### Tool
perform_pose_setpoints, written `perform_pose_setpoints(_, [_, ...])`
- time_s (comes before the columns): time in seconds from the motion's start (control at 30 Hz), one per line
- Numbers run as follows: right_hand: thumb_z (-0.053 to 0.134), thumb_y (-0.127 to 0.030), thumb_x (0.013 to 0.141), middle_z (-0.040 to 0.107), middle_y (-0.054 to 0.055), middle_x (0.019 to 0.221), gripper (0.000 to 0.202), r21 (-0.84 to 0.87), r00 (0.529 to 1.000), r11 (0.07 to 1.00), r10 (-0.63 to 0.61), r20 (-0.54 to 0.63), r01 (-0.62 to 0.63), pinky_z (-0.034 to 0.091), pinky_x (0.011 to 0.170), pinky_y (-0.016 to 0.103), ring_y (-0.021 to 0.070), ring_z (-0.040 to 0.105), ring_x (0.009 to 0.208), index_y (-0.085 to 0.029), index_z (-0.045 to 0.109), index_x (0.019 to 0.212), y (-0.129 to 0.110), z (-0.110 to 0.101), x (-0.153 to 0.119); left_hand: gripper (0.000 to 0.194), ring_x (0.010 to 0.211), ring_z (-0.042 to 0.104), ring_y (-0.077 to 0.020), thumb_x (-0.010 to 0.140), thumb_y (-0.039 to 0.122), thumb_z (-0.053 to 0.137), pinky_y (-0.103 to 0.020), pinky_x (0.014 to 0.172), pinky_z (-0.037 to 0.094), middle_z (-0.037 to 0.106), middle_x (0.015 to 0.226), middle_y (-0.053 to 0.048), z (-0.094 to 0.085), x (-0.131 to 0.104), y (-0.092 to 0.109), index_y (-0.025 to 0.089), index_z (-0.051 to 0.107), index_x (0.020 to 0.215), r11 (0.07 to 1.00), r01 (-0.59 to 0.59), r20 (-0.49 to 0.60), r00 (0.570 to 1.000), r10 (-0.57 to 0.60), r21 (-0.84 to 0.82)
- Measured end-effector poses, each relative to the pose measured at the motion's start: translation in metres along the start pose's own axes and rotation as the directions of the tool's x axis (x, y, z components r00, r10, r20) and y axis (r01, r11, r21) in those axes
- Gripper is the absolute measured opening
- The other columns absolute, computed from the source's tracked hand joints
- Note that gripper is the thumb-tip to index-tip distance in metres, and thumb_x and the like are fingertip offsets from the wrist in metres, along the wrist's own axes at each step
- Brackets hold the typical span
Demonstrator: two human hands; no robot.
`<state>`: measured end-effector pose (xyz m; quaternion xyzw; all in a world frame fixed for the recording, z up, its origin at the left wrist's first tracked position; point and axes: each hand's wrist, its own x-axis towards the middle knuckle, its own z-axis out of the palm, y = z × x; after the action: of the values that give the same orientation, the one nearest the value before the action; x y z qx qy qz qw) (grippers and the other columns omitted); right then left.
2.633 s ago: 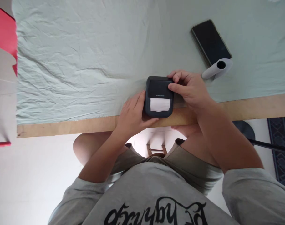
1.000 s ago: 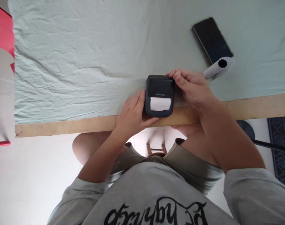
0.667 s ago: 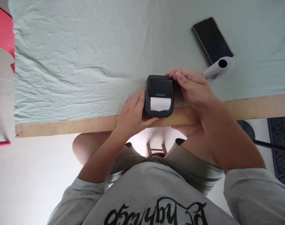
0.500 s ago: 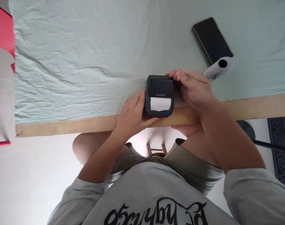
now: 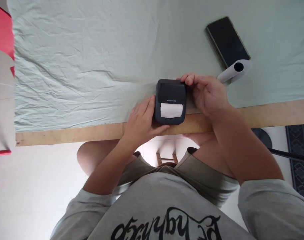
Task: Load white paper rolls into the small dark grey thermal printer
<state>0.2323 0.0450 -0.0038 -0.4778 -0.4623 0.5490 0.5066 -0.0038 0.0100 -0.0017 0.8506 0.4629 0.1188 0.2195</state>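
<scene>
A small dark portable receipt printer [image 5: 171, 91] rests at the front edge of the cloth-covered table, with a strip of white paper [image 5: 171, 110] showing in its front slot. My left hand [image 5: 141, 118] grips its left side, the fingers along the wall and the thumb at the front edge. At the far right corner, the curled fingers of my right hand [image 5: 208, 91] touch the printer's back edge; part of their contact is hidden behind the casing. Just beyond my right hand lies a white paper roll [image 5: 229, 72] with a dark core, its loose end lifted.
A black smartphone [image 5: 228, 41] in a clear case lies behind the paper roll, which overlaps its near corner. Pale green wrinkled cloth [image 5: 79, 60] covers the table up to a bare wooden front edge [image 5: 66, 134]. A red and white object [image 5: 1, 33] stands at the far left.
The printer and my left hand stay in place. My right hand has turned slightly, and its thumb has shifted at the printer's far right corner.
</scene>
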Motion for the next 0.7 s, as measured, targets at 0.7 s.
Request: perform_pose_setpoints(0.7, [0.061, -0.01, 0.072, 0.068, 0.001, 0.127, 0.04, -0.405, 0.99, 0.903, -0.134, 0.052, 0.143, 0.046, 0.116, 0.049, 0.0274, 0.058, 0.128, -0.033, 0.06, 0.105, 0.005, 0.001, -0.015, 0.102, 0.143, 0.052, -0.0406, 0.082, 0.068, 0.076, -0.054, 0.117, 0.043, 0.054, 0.153, -0.024, 0.0, 0.001, 0.0, 0.012, 0.035, 0.157, 0.999, 0.024, -0.009, 1.0, -0.024, -0.042])
